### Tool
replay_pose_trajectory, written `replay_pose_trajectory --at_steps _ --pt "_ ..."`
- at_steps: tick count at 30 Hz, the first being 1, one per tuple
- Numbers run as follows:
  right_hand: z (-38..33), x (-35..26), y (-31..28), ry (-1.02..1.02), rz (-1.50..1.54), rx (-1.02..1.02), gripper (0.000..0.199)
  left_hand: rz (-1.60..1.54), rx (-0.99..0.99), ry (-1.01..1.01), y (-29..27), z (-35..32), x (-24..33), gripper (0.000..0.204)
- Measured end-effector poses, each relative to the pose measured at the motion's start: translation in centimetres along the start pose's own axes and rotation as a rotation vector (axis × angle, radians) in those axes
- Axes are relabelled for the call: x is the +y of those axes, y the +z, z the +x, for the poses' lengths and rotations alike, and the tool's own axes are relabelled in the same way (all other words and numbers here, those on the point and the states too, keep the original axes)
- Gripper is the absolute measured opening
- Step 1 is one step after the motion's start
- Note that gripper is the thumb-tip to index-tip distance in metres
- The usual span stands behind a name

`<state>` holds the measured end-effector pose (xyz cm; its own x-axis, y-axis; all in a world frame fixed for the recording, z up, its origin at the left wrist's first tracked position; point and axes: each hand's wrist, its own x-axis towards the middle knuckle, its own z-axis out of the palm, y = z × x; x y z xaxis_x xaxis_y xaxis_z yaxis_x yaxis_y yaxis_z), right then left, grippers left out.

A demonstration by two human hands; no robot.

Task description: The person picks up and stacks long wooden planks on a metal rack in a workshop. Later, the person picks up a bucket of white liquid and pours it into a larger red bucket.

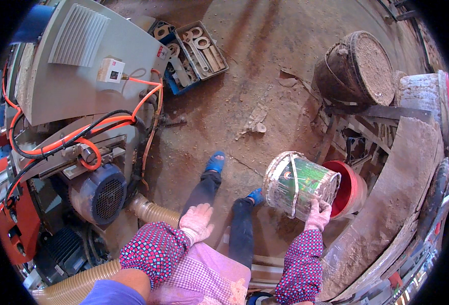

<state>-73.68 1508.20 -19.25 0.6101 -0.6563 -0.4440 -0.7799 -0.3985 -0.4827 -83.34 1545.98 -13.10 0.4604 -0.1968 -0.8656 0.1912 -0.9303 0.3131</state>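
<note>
My right hand (pixel 317 213), in a pale pink work glove, pinches the lower edge of a green and white plastic bucket (pixel 311 179). The bucket is crusted with dried material and lies tilted, with a pale handle across its side. It overlaps the mouth of a red bucket (pixel 359 190) just to its right; whether the two touch, I cannot tell. The inside of the green bucket is hidden from here. My left hand (pixel 196 222), gloved alike, holds nothing, and its fingers are stretched out above my leg.
A dark bucket (pixel 331 76) heaped with brown material stands at the far right, beside a whitish bucket (pixel 420 91). A dusty curved board (pixel 392 203) runs down the right. Trays of metal parts (pixel 201 51) sit ahead. On the left are a grey cabinet (pixel 97 91), orange cables, a motor (pixel 100 195) and a ribbed hose (pixel 156 211).
</note>
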Motion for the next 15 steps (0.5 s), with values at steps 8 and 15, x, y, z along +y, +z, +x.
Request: replay_pose_trajectory --at_steps 8,15 --pt "0.0 -0.1 -0.1 -0.014 -0.022 -0.001 0.027 0.004 0.034 0.018 1.3 0.3 -0.7 0.061" --pt "-0.1 -0.5 -0.1 0.000 0.009 -0.008 0.027 0.006 0.014 0.002 0.6 0.1 -0.3 0.060"
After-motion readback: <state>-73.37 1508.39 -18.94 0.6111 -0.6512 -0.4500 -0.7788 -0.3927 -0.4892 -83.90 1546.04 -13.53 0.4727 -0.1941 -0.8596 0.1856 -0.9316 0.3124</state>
